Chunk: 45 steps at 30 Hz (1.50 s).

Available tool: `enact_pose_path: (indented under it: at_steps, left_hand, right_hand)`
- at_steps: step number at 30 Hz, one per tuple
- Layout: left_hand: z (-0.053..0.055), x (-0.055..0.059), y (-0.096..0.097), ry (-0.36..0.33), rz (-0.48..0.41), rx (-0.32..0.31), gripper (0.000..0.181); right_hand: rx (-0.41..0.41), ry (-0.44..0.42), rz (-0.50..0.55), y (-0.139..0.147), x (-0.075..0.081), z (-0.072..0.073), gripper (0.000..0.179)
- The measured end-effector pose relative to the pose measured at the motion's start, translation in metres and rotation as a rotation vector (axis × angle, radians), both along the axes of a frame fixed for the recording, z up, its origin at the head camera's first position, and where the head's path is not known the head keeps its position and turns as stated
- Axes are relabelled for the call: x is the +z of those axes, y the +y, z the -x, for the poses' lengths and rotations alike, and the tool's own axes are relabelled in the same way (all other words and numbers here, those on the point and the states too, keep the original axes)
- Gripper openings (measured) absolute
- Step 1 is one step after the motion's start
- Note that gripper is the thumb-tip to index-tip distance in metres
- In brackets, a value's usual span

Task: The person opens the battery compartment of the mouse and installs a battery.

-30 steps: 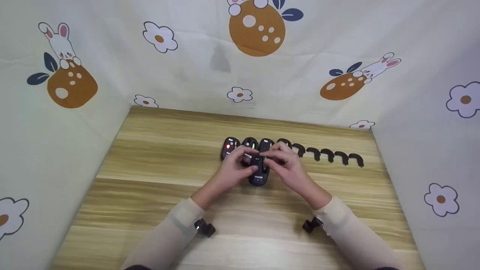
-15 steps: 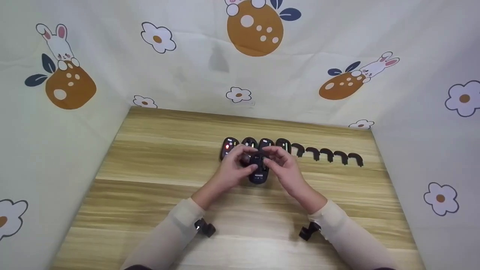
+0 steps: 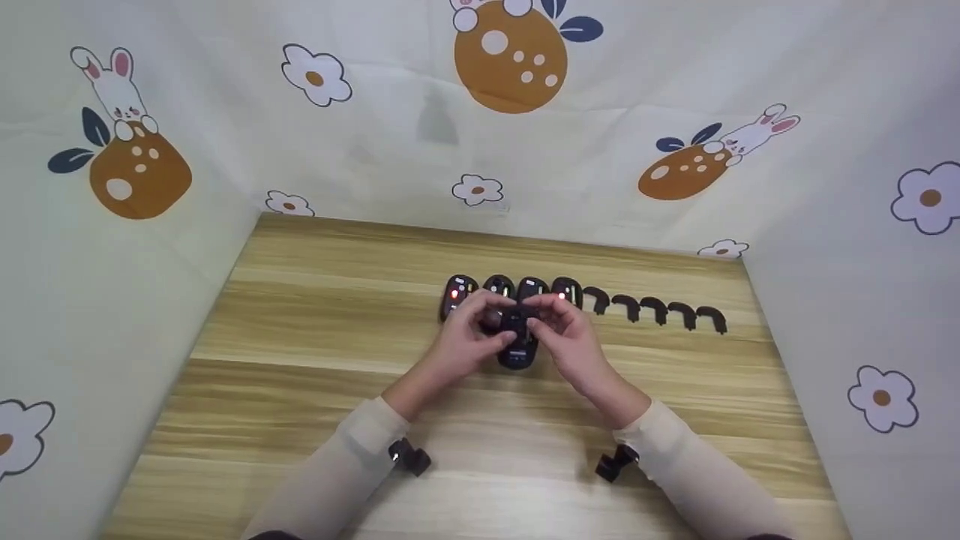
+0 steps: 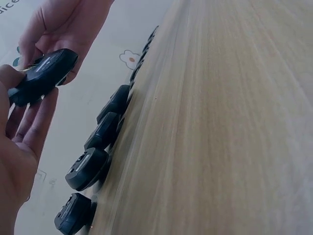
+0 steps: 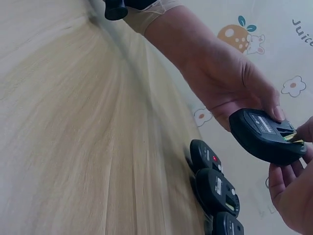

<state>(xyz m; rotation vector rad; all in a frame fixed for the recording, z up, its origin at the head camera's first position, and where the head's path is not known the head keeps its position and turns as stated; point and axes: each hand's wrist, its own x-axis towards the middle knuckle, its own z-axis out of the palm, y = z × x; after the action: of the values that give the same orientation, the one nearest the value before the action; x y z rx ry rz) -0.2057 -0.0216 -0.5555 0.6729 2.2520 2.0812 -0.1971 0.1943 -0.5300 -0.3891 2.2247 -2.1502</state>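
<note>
A black computer mouse [image 3: 517, 352] is held up with its underside toward the head camera, over the front of the mouse row. My left hand [image 3: 472, 330] grips its left side, thumb on the underside. My right hand [image 3: 574, 337] holds the other side, its thumb at the uncovered battery slot. In the right wrist view a yellowish battery [image 5: 290, 137] shows in that slot, beside the right hand [image 5: 296, 193]. The left wrist view shows the mouse [image 4: 46, 73] raised off the table between both hands.
Several black mice lie underside up in a row behind the hands, including the leftmost mouse [image 3: 459, 289] and the rightmost mouse [image 3: 568, 289]; both glow red. Several curved black covers [image 3: 654, 310] continue the row rightward. Patterned cloth [image 3: 382, 150] rises behind the wooden table [image 3: 322, 315].
My right hand's fingers have shifted from pinching near the mouse's upper end to holding its side, thumb over the slot. The row's rightmost mouse has come into fuller view and now shows a red light.
</note>
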Motion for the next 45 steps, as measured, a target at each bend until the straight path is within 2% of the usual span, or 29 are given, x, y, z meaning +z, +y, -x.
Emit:
enact_pose_path:
  at_steps: [9, 13, 15, 19, 22, 26, 30, 35, 41, 45]
  left_hand:
    - [-0.001, 0.0, 0.001, -0.009, -0.004, -0.009, 0.044]
    - [0.0, -0.001, 0.0, -0.014, -0.015, -0.005, 0.045]
    - [0.001, -0.002, -0.001, -0.019, -0.029, -0.001, 0.045]
    - [0.001, -0.001, -0.003, -0.064, -0.062, 0.001, 0.046]
    - [0.0, 0.0, -0.004, -0.097, -0.085, 0.003, 0.046]
    - [0.002, 0.0, -0.005, -0.089, -0.095, 0.024, 0.046]
    - [0.003, 0.0, -0.006, -0.07, -0.082, 0.032, 0.044]
    - [0.003, 0.003, -0.009, -0.039, -0.046, 0.013, 0.047]
    - [0.003, 0.007, -0.018, 0.008, 0.027, -0.04, 0.061]
    - [0.005, 0.007, -0.026, 0.07, 0.112, -0.062, 0.073]
  right_hand:
    - [0.016, 0.073, -0.016, 0.0, -0.004, 0.0, 0.025]
    - [0.048, 0.121, -0.068, 0.004, -0.004, 0.001, 0.03]
    - [0.089, 0.183, -0.127, 0.007, -0.003, 0.001, 0.039]
    - [0.18, 0.309, -0.289, 0.015, -0.001, 0.0, 0.071]
    - [0.235, 0.359, -0.394, 0.019, 0.0, -0.001, 0.095]
    - [0.278, 0.407, -0.494, 0.022, -0.001, 0.0, 0.11]
    - [0.269, 0.456, -0.545, 0.022, -0.004, 0.0, 0.11]
    - [0.242, 0.476, -0.538, 0.021, -0.004, 0.001, 0.107]
    - [0.234, 0.46, -0.514, 0.019, -0.002, 0.003, 0.103]
    - [0.243, 0.462, -0.501, 0.016, -0.001, 0.007, 0.101]
